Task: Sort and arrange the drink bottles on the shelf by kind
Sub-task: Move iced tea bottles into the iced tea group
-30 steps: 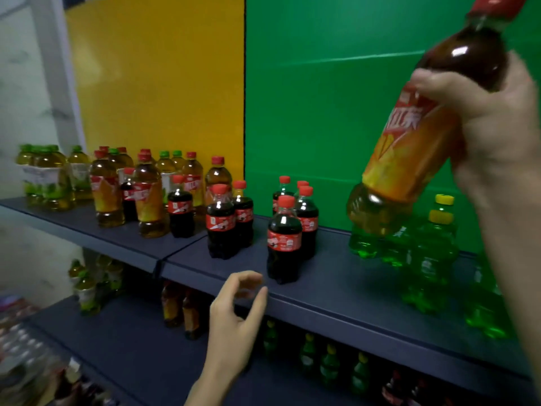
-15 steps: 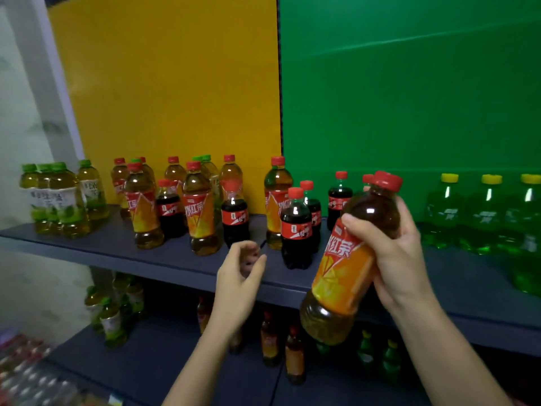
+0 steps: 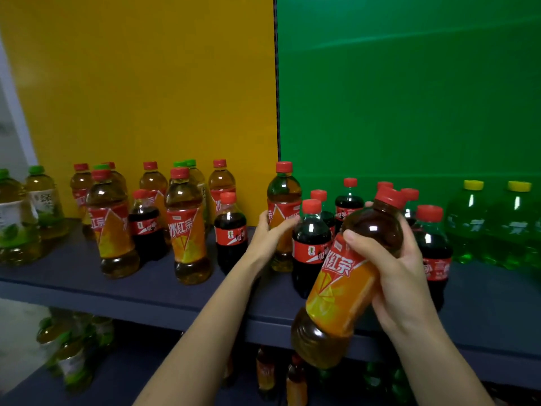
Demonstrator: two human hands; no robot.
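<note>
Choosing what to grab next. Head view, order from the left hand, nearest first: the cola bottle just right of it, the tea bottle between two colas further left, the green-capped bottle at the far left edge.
1. Cola bottle, just right of the left hand.
2. Tea bottle, front row, further left.
3. Green-capped bottle, far left edge.
</note>
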